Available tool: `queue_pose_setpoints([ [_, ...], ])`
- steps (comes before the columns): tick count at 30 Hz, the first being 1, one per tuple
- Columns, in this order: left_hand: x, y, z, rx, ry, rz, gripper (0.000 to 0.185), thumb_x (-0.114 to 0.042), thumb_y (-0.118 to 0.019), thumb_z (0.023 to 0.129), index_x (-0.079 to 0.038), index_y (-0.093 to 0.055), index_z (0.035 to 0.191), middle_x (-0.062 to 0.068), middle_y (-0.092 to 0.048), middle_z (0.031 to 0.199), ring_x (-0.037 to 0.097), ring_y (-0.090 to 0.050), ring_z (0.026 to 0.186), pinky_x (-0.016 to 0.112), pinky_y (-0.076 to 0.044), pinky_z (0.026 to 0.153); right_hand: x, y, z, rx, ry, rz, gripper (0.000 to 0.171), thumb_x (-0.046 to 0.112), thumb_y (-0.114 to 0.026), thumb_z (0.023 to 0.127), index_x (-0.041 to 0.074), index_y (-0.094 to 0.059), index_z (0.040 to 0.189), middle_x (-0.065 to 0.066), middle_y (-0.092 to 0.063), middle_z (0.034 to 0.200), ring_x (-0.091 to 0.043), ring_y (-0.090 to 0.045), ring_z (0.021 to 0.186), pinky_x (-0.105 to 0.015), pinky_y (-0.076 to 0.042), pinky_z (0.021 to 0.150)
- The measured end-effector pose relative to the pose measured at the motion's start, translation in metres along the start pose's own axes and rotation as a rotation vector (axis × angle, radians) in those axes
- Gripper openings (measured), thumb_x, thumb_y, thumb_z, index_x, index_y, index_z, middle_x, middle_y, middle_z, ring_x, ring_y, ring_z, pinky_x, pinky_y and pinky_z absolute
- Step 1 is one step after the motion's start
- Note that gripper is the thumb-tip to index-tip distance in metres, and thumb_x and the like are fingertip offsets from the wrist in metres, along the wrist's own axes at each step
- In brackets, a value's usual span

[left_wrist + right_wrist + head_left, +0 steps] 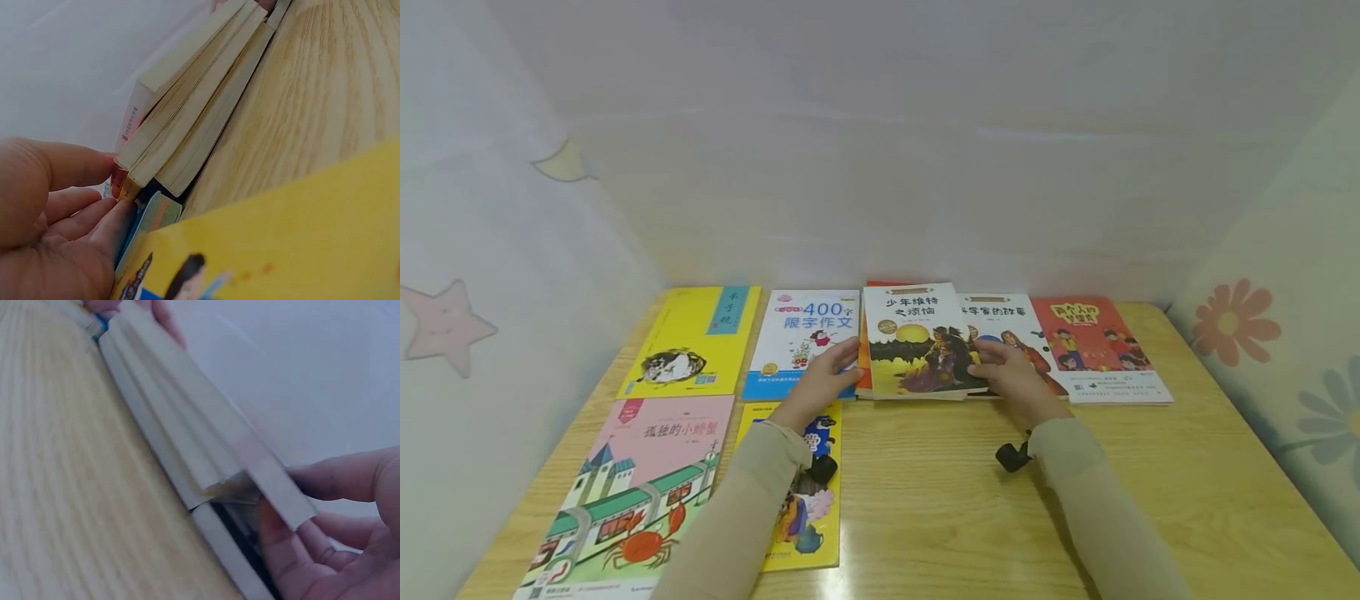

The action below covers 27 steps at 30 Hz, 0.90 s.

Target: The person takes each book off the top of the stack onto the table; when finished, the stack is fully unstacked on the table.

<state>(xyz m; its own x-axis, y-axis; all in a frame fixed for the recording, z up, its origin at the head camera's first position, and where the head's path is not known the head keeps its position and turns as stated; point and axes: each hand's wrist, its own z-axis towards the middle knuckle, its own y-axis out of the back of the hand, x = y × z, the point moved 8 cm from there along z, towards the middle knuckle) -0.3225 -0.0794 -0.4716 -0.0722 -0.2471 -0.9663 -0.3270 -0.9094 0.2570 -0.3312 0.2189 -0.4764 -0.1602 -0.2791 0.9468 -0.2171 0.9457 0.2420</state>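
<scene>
Sunset-covered book [917,342] tops small stack, apparently three thick, between both hands.

We read "400字 限字作文" on the white-and-blue book [802,343], "少年维特之烦恼" on the top book with the yellow sun cover [917,340], and "孤独的小螃蟹" on the pink book with a red crab [640,492]. The other covers' titles are too small or too hidden for us to read.
</scene>
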Motion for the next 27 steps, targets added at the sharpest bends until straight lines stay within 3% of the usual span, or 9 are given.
queue_pose_setpoints([
  [2, 0.0, 0.0, 0.0, -0.003, -0.004, 0.012, 0.065, -0.017, -0.059, 0.104, -0.014, -0.028, 0.161, 0.009, -0.032, 0.164, 0.028, -0.03, 0.15, 0.051, -0.032, 0.118, 0.001, 0.001, -0.001, 0.018, -0.024, 0.014, 0.067, 0.019, -0.064, 0.101, 0.01, -0.033, 0.159, -0.017, -0.039, 0.155, -0.032, -0.045, 0.138, -0.051, -0.042, 0.111],
  [4, 0.0, 0.001, -0.001, -0.005, -0.007, 0.026, 0.064, -0.017, -0.059, 0.104, -0.014, -0.028, 0.161, 0.009, -0.032, 0.163, 0.028, -0.03, 0.15, 0.051, -0.032, 0.118, 0.001, 0.001, -0.001, 0.037, -0.043, 0.054, 0.068, 0.019, -0.061, 0.102, 0.005, -0.029, 0.16, -0.014, -0.058, 0.129, -0.023, -0.06, 0.107, -0.04, -0.05, 0.096],
  [8, 0.001, 0.002, 0.0, -0.016, 0.004, 0.038, 0.063, -0.018, -0.058, 0.105, -0.015, -0.03, 0.161, 0.007, -0.035, 0.162, 0.026, -0.032, 0.149, 0.05, -0.033, 0.118, 0.004, 0.002, 0.0, 0.045, -0.077, 0.06, 0.069, 0.029, -0.059, 0.104, 0.003, -0.028, 0.159, 0.0, -0.059, 0.092, -0.01, -0.038, 0.061, -0.03, -0.04, 0.065],
  [9, 0.001, 0.002, 0.0, -0.015, 0.005, 0.038, 0.063, -0.017, -0.058, 0.105, -0.015, -0.029, 0.161, 0.007, -0.035, 0.162, 0.026, -0.032, 0.149, 0.049, -0.033, 0.118, 0.004, 0.002, 0.0, 0.045, -0.085, 0.058, 0.07, 0.03, -0.06, 0.104, 0.003, -0.028, 0.159, -0.002, -0.062, 0.095, -0.01, -0.036, 0.06, -0.03, -0.039, 0.062],
  [12, 0.002, 0.001, 0.0, -0.014, 0.008, 0.027, 0.063, -0.017, -0.058, 0.105, -0.015, -0.03, 0.161, 0.007, -0.036, 0.162, 0.026, -0.033, 0.149, 0.049, -0.033, 0.118, 0.006, 0.004, -0.002, 0.045, -0.1, 0.034, 0.072, 0.03, -0.061, 0.103, 0.002, -0.026, 0.16, -0.014, -0.052, 0.142, -0.006, -0.05, 0.074, -0.026, -0.048, 0.066],
  [15, 0.002, 0.0, 0.0, -0.012, 0.002, 0.019, 0.063, -0.017, -0.058, 0.105, -0.014, -0.03, 0.161, 0.008, -0.036, 0.162, 0.026, -0.033, 0.149, 0.049, -0.034, 0.117, 0.007, 0.006, -0.005, 0.058, -0.104, 0.054, 0.073, 0.025, -0.062, 0.102, 0.004, -0.024, 0.161, -0.02, -0.04, 0.155, -0.007, -0.052, 0.081, -0.026, -0.051, 0.067],
  [19, 0.003, 0.001, 0.0, -0.022, 0.006, 0.024, 0.063, -0.016, -0.059, 0.104, -0.015, -0.031, 0.161, 0.007, -0.036, 0.162, 0.026, -0.034, 0.149, 0.049, -0.035, 0.117, 0.01, 0.01, -0.015, 0.087, -0.07, 0.136, 0.071, 0.018, -0.059, 0.104, 0.005, -0.019, 0.162, -0.008, -0.057, 0.119, -0.007, -0.037, 0.061, -0.027, -0.04, 0.059],
  [23, 0.003, 0.002, 0.0, -0.035, 0.024, 0.031, 0.063, -0.018, -0.06, 0.104, -0.016, -0.032, 0.16, 0.006, -0.038, 0.161, 0.025, -0.035, 0.148, 0.048, -0.034, 0.118, 0.007, 0.015, -0.031, 0.099, -0.015, 0.203, 0.072, 0.014, -0.056, 0.105, 0.004, -0.013, 0.163, 0.008, -0.045, 0.072, -0.01, -0.026, 0.054, -0.033, -0.029, 0.057],
  [27, 0.002, 0.002, -0.001, -0.038, 0.034, 0.03, 0.063, -0.02, -0.06, 0.104, -0.018, -0.032, 0.16, 0.004, -0.038, 0.161, 0.024, -0.035, 0.148, 0.048, -0.032, 0.118, -0.003, 0.019, -0.055, 0.133, 0.031, 0.214, 0.076, 0.017, -0.055, 0.106, 0.004, -0.008, 0.163, 0.012, -0.039, 0.071, -0.01, -0.029, 0.058, -0.032, -0.036, 0.061],
])
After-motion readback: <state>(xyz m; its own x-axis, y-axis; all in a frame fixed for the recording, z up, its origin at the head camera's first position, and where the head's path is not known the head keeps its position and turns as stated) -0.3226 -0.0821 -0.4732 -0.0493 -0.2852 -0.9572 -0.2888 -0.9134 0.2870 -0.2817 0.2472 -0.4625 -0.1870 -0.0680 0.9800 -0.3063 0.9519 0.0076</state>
